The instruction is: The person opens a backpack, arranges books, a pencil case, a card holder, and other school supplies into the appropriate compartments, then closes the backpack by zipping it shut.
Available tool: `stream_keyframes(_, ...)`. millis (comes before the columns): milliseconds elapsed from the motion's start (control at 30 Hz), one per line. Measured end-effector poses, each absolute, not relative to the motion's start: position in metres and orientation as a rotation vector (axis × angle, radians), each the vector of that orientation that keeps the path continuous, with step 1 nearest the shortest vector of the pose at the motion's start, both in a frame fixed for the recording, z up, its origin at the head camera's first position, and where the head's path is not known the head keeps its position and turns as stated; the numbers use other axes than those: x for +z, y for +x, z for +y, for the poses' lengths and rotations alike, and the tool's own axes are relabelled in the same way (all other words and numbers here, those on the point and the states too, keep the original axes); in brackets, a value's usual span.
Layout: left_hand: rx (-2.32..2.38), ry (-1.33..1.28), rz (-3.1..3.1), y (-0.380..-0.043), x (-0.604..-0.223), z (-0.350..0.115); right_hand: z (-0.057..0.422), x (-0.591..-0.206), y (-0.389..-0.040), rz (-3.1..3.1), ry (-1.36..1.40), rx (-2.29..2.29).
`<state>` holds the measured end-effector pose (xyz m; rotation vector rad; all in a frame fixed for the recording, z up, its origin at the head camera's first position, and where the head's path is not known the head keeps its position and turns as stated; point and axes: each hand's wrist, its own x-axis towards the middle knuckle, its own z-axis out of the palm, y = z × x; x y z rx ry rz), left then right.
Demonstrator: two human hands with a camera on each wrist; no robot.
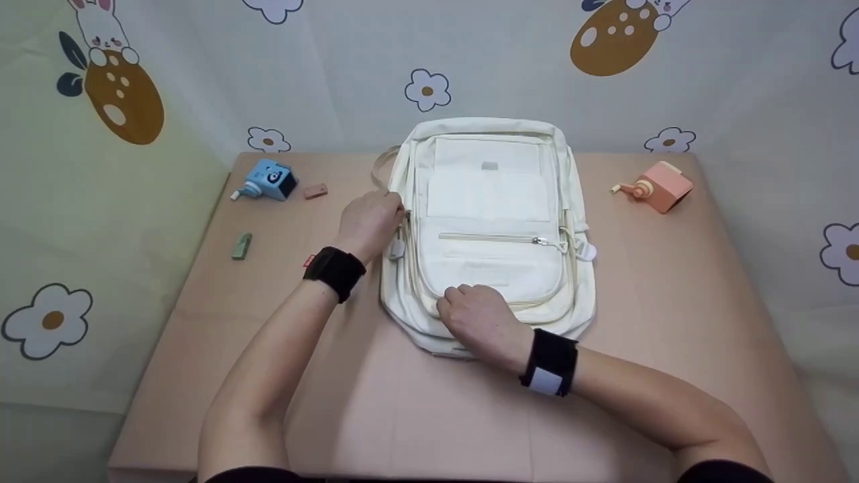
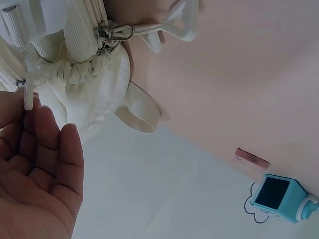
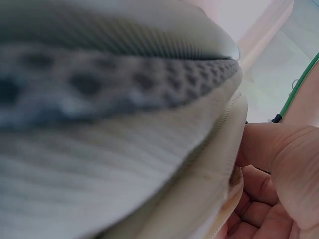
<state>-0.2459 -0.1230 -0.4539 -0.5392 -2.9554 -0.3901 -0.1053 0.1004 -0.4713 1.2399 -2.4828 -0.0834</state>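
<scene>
My left hand (image 1: pixel 371 223) pinches a pale pull tab (image 2: pixel 29 89) at the side edge of the white backpack (image 1: pixel 493 194). The backpack lies directly to the right of this hand, long axis running away from me, extending both beyond and nearer than my knuckles. My right hand (image 1: pixel 484 325) is clamped on the backpack's fabric at the near end, thumb against curled fingers, to the right of and nearer to me than the left. Of the two, the left hand is the one at the tab. Beyond and left of the left hand are a pink eraser (image 1: pixel 315 192) and a blue sharpener (image 1: pixel 272 180); a green eraser (image 1: pixel 241 246) lies farther out to its left.
</scene>
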Motion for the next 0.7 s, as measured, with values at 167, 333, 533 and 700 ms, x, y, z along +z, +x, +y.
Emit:
stream_keyframes(167,-0.44,-0.522,-2.955,-0.243,-0.456,-0.123,0.107,-0.472,-0.103,-2.509,1.231,-0.038)
stream_keyframes(333,-0.463,-0.523,-2.946,-0.242,-0.458,-0.122,0.132,-0.473,-0.1,-2.487,1.202,0.128)
stream_keyframes(533,-0.488,-0.54,-2.923,-0.24,-0.461,-0.124,0.178,-0.474,-0.095,-2.453,1.159,0.282)
stream_keyframes(700,-0.503,-0.539,-2.903,-0.236,-0.464,-0.127,0.203,-0.477,-0.094,-2.45,1.119,0.343)
